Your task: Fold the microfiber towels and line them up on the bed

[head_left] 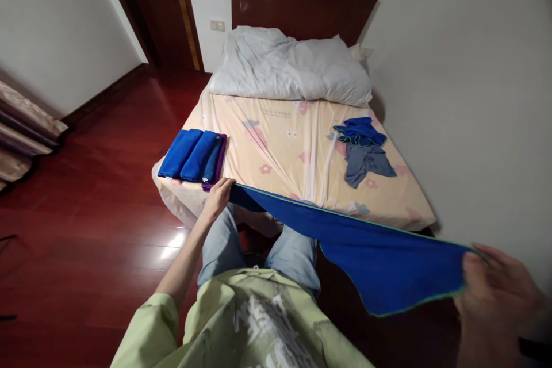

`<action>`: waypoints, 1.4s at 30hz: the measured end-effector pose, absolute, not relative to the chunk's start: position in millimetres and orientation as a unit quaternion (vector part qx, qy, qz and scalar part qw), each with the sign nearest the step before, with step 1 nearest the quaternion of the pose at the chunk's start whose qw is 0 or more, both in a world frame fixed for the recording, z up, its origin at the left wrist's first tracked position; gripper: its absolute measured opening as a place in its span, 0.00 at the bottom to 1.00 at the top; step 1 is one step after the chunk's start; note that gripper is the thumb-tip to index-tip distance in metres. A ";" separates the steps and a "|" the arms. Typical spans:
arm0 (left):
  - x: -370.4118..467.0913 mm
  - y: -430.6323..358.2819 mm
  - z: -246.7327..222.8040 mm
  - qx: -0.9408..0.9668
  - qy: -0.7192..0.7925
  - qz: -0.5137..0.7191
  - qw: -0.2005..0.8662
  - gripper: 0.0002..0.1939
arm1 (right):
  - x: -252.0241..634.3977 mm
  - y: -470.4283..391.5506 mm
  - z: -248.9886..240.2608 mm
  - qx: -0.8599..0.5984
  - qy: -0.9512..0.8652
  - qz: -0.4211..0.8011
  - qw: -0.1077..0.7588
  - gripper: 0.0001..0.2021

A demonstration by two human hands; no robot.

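A blue towel with green edging is stretched between my two hands, in front of the bed's foot. My left hand is closed on one corner, close to the folded stack on the bed. At the far right my right hand grips the other end, nearer to the camera and a little blurred. The upper edge runs nearly straight from hand to hand, sloping down to the right. Below it the cloth hangs loose, deepest on the right side.
Folded blue towels lie beside a folded purple cloth at the bed's left edge. On the right are a crumpled blue cloth and a grey cloth. A bunched quilt lies by the headboard.
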State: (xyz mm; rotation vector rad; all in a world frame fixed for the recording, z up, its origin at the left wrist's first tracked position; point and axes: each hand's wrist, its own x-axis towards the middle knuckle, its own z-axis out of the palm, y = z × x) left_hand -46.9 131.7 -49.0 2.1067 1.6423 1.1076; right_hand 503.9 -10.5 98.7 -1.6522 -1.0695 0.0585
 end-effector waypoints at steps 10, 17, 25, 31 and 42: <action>-106.0 185.7 105.1 0.794 0.489 0.351 -0.082 0.26 | 548.3 102.2 126.7 -0.652 -0.612 -0.235 0.380 0.18; -133.2 196.6 184.3 0.797 0.445 0.379 -0.153 0.32 | 524.1 157.7 168.7 -0.638 -0.644 -0.213 0.366 0.15; -155.9 198.1 202.4 0.735 0.500 0.406 -0.213 0.22 | 523.6 164.6 177.0 -0.604 -0.653 -0.181 0.420 0.07; -153.0 200.0 198.0 0.727 0.528 0.405 -0.173 0.19 | 518.0 156.2 187.4 -0.632 -0.639 -0.109 0.425 0.05; -150.0 187.2 194.5 0.706 0.557 0.433 -0.057 0.19 | 516.3 139.5 190.6 -0.656 -0.625 0.057 0.419 0.04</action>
